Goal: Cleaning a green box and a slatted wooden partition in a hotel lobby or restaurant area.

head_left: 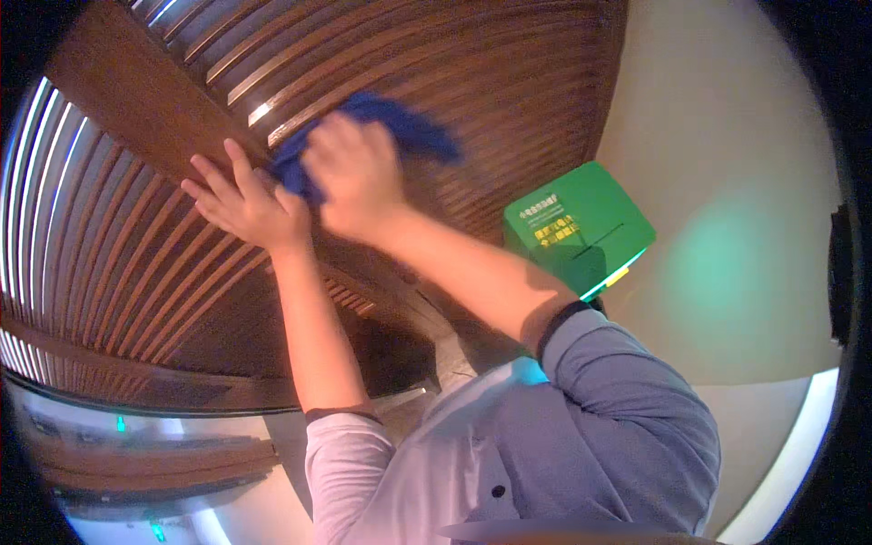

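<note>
A blue cloth [400,127] is pressed against the brown slatted wooden panel [509,100]. My right hand [354,173] is closed on it, slightly smeared by motion, and the cloth's loose end spreads out to the right. To its left, my left hand [247,202] has its fingers spread and holds nothing. It lies against or just in front of the broad wooden beam [145,91] that crosses the slats; I cannot tell whether it touches. Part of the cloth shows between my two hands.
A green box [581,227] with a slot and printed lettering stands right of the slats, beside a pale wall [718,145]. Light comes through the gaps between the slats [54,182] at far left. A glossy reflective surface [163,454] lies at lower left.
</note>
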A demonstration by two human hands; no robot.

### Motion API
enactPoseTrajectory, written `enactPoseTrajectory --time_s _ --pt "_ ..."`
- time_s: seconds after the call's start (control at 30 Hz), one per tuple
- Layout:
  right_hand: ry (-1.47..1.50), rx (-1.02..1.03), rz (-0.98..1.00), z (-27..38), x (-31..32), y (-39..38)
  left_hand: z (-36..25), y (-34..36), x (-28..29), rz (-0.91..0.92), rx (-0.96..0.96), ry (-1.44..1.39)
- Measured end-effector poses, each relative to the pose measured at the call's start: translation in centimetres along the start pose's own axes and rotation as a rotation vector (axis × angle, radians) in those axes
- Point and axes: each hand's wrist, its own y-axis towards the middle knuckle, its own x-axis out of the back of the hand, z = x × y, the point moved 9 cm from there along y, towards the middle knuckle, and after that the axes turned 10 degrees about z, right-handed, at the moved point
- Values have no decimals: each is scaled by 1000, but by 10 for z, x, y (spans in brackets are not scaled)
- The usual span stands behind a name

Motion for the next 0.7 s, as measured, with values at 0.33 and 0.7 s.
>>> enactPoseTrajectory --time_s 0.33,0.7 --pt "-135 111 8 -82 69 3 9 -4 15 -9 -12 -6" --pt "-104 -24 -160 -68 77 5 2 0 13 0 0 39"
